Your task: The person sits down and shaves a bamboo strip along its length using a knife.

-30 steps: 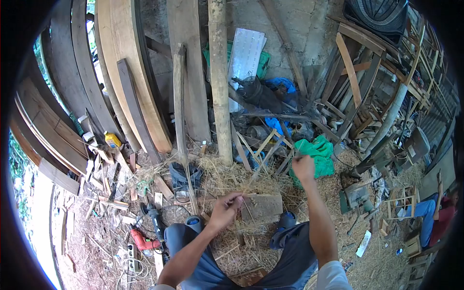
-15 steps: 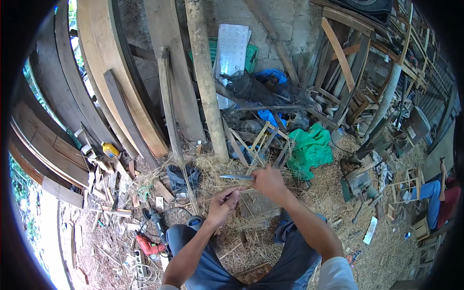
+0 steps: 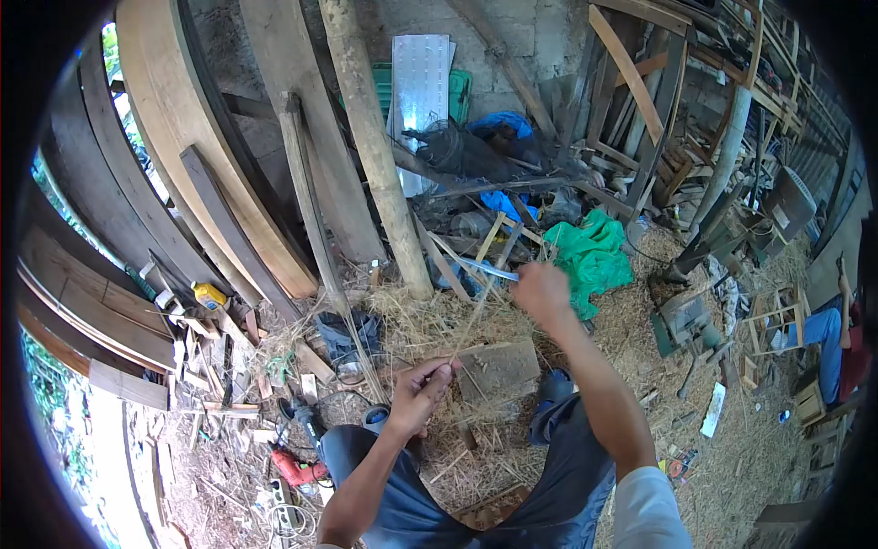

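My right grip (image 3: 541,295) wraps the knife (image 3: 492,269), best angled clear of my left grip (image 3: 419,398) (pinching a thin strip (image 3: 473,324)) near the left edge of the wooden block (image 3: 505,368).

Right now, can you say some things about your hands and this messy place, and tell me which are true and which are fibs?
1. The right hand holds a knife. True.
2. The left hand is flat and wide open. False: its fingers are curled, pinching a thin strip.
3. The red power tool hangs high on the wall. False: it lies on the ground.
4. A yellow bottle is near the tall planks. True.
5. The crumpled plastic past the right hand is orange. False: it is green.
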`<state>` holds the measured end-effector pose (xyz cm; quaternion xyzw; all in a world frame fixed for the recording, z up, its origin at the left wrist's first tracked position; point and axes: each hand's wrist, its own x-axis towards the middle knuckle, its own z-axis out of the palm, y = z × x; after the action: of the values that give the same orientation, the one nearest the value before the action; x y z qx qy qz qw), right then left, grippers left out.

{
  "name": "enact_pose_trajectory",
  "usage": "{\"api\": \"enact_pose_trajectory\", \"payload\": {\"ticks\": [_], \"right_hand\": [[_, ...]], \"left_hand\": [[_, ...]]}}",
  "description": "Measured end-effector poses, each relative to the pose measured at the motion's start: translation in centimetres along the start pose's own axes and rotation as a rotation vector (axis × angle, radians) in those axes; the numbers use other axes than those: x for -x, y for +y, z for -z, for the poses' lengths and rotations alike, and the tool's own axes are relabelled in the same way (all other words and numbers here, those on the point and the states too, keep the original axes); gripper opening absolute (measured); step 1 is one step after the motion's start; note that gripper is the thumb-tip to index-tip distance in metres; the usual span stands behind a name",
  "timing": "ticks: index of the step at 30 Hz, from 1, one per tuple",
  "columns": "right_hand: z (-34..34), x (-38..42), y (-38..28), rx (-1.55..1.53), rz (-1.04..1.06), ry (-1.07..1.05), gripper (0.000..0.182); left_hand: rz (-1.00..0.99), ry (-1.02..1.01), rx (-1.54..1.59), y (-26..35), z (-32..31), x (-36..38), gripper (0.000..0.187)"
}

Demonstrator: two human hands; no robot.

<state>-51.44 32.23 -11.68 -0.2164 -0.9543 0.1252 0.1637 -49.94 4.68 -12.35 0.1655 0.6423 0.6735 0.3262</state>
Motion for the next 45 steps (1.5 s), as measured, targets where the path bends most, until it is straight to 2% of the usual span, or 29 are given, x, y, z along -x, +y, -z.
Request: {"api": "enact_pose_trajectory", "payload": {"ticks": [3, 5, 7, 8, 10, 13, 15, 16, 17, 19, 20, 22, 23, 25, 26, 27, 29, 30, 32, 33, 35, 40, 41, 43, 44, 45], "right_hand": [[0.7, 1.2, -0.5, -0.022, 0.012, 0.05, 0.021], [0.8, 3.0, -2.5, -0.04, 0.082, -0.002, 0.019], [0.9, 3.7, -3.9, -0.074, 0.226, -0.149, 0.018], [0.0, 2.6, -2.8, -0.002, 0.138, -0.145, 0.018], [0.7, -0.5, 0.5, 0.011, -0.138, -0.009, 0.022], [1.4, -1.5, 3.4, -0.043, -0.188, 0.062, 0.029], [-1.8, -0.7, 4.8, -0.178, -0.227, 0.117, 0.034], [-1.4, -0.2, 4.3, -0.345, -0.248, 0.026, 0.036], [0.3, 0.5, 2.8, -0.342, -0.24, 0.019, 0.036], [4.2, 1.8, -0.4, -0.474, -0.017, -0.072, 0.039], [3.5, 1.8, -0.6, -0.475, -0.005, -0.077, 0.039], [2.4, 2.3, -1.2, -0.983, 0.016, -0.099, 0.033], [2.2, 2.8, -1.3, -0.977, 0.028, -0.108, 0.033], [3.8, 4.3, -3.5, -1.263, 0.1, -0.191, 0.022], [3.9, 4.8, -3.9, -1.308, 0.129, -0.226, 0.018], [4.1, 5.2, -4.5, -1.304, 0.131, -0.233, 0.018], [4.2, 6.1, -5.5, -1.25, 0.011, -0.492, 0.02], [3.9, 6.2, -5.6, -1.167, 0.084, -0.614, 0.022], [3.6, 6.8, -6.4, -1.201, 0.093, -0.674, 0.022], [3.5, 7.2, -7.0, -1.234, 0.109, -0.735, 0.023], [3.6, 7.3, -7.3, -1.257, 0.051, -0.703, 0.019], [3.9, 6.3, -6.3, -1.259, 0.042, -0.902, 0.017], [3.8, 6.0, -5.6, -1.255, 0.036, -0.908, 0.017], [3.8, 4.8, -4.1, -1.178, -0.073, -0.602, 0.019], [4.5, 4.0, -3.4, -1.211, -0.18, -0.575, 0.02], [4.8, 4.0, -3.1, -1.202, -0.18, -0.578, 0.02]], "left_hand": [[-0.083, 0.004, -0.008, -0.2, -0.3, -0.4, 0.025], [0.024, 0.044, -0.06, 0.9, -0.7, -0.1, 0.025], [0.011, 0.031, -0.046, 1.1, -0.6, -0.2, 0.024], [-0.003, 0.015, -0.06, 0.8, -0.4, -0.1, 0.024], [-0.01, -0.003, -0.078, 0.5, -0.2, 0.8, 0.024], [-0.043, -0.024, -0.049, 0.9, -0.1, 0.6, 0.022], [-0.037, 0.076, -0.03, 0.2, -0.1, 0.0, 0.022], [-0.084, 0.042, -0.056, 0.3, 0.3, -0.3, 0.019], [-0.084, 0.051, -0.049, 0.3, 0.3, -0.5, 0.019], [-0.025, -0.003, 0.157, 0.7, 0.8, -0.8, 0.02], [-0.036, 0.011, 0.156, 0.9, 0.7, -0.8, 0.02], [-0.034, 0.048, 0.129, 1.2, 0.7, -0.8, 0.021], [-0.028, 0.072, 0.096, 1.2, 0.7, -0.9, 0.021], [-0.04, 0.075, 0.104, 1.3, 0.7, -0.9, 0.021], [-0.044, 0.068, 0.1, 1.3, 0.8, -0.9, 0.021], [-0.043, 0.072, 0.105, 1.4, 0.8, -1.0, 0.021], [-0.044, 0.086, 0.065, 1.3, 0.8, -1.0, 0.02], [-0.039, 0.083, 0.068, 1.1, 0.8, -1.1, 0.02], [-0.149, 0.091, -0.072, 0.6, 0.9, -1.2, 0.019], [-0.141, 0.085, -0.068, 0.2, 0.8, -1.2, 0.019], [-0.319, 0.089, -0.191, -0.6, 0.8, -1.2, 0.021], [-0.259, 0.103, -0.233, 0.3, 0.6, 0.1, 0.02], [-0.257, 0.097, -0.244, 0.3, 0.5, 0.2, 0.02], [-0.199, 0.075, -0.241, 1.3, 0.5, 1.1, 0.02], [-0.144, 0.053, -0.244, 1.6, 0.6, 1.3, 0.02], [-0.145, 0.055, -0.234, 1.4, 0.7, 1.2, 0.02]]}}
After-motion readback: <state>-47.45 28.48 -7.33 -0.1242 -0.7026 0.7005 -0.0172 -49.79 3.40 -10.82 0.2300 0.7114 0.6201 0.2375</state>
